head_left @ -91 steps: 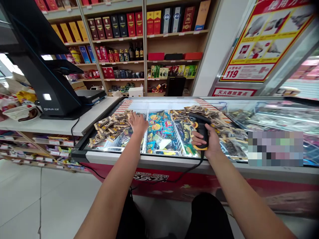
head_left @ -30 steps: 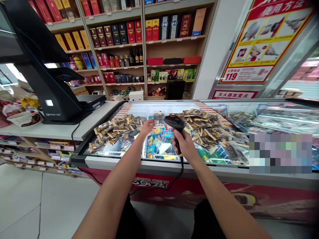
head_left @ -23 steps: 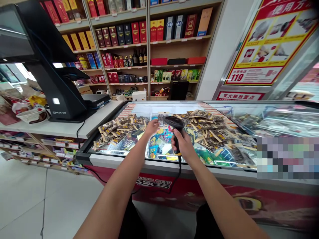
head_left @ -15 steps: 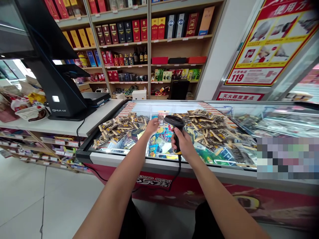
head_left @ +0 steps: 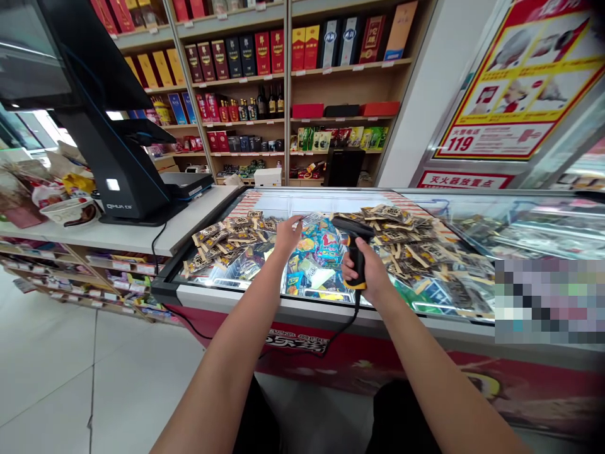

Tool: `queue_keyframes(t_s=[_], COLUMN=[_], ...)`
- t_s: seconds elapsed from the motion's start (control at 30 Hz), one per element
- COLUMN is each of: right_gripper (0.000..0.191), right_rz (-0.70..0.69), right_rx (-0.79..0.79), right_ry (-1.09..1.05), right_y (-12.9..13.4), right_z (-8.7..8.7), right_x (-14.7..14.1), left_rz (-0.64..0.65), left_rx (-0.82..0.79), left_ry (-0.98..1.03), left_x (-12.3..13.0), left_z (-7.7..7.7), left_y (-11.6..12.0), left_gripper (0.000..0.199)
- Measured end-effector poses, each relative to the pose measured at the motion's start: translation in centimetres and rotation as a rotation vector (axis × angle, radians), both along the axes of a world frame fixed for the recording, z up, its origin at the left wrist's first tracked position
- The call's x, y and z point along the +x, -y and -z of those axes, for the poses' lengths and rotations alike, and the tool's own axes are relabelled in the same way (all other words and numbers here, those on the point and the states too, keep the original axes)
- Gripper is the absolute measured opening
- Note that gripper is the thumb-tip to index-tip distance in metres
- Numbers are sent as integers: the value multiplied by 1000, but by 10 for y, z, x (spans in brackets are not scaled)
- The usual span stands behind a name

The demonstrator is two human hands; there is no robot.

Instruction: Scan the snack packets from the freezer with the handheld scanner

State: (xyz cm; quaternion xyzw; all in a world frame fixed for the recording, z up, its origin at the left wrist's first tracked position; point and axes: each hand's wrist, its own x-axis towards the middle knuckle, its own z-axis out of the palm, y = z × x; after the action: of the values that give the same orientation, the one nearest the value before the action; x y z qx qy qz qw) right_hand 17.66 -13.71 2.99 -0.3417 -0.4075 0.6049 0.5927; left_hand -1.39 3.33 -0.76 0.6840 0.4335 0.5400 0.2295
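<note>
My right hand (head_left: 371, 271) is wrapped round the handle of a black and yellow barcode scanner (head_left: 357, 252), its head pointing left above the glass top. A cable hangs from the handle. My left hand (head_left: 288, 234) pinches a small, shiny clear packet (head_left: 311, 219), now tilted nearly flat; its print cannot be read. On the glass, one pile of small brown and tan snack packets (head_left: 227, 238) lies to the left of my left hand. A second pile of similar packets (head_left: 401, 236) lies to the right, beside the scanner. Colourful bags (head_left: 316, 252) show through the glass between them.
The chest freezer (head_left: 227, 302) has a grey rim and red front. At left, a black point-of-sale terminal (head_left: 127, 170) and a white bowl (head_left: 73, 212) stand on a white counter (head_left: 189, 221). Shelves (head_left: 246, 82) of boxes and bottles rise behind. A poster (head_left: 515, 94) hangs at right.
The scanner in my right hand has moved right, away from my left hand. The packet in my left hand has turned from upright to nearly flat. The view has shifted slightly.
</note>
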Motion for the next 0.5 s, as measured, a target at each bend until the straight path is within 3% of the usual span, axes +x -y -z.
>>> queue_keyframes(t_s=[0.07,0.17,0.33,0.5], right_gripper=[52,52,49,40], right_rz=[-31,-101,-151,-159], right_rx=[-102,-195,-184,-204], right_ry=[-83,-98,-80,-92], right_y=[-2,-5,-5,-8], right_z=[2,5,6,9], right_x=[9,11,-1,-10], left_rz=[-109,-275,-451,-618], left_rx=[157,248,246,140], left_ry=[-108,-228,-530,-743], left_x=[-8,-22,-65,-119], left_z=[-9,-21,-35,-41], left_y=[7,16,34,56], left_gripper=[28,34,38,38])
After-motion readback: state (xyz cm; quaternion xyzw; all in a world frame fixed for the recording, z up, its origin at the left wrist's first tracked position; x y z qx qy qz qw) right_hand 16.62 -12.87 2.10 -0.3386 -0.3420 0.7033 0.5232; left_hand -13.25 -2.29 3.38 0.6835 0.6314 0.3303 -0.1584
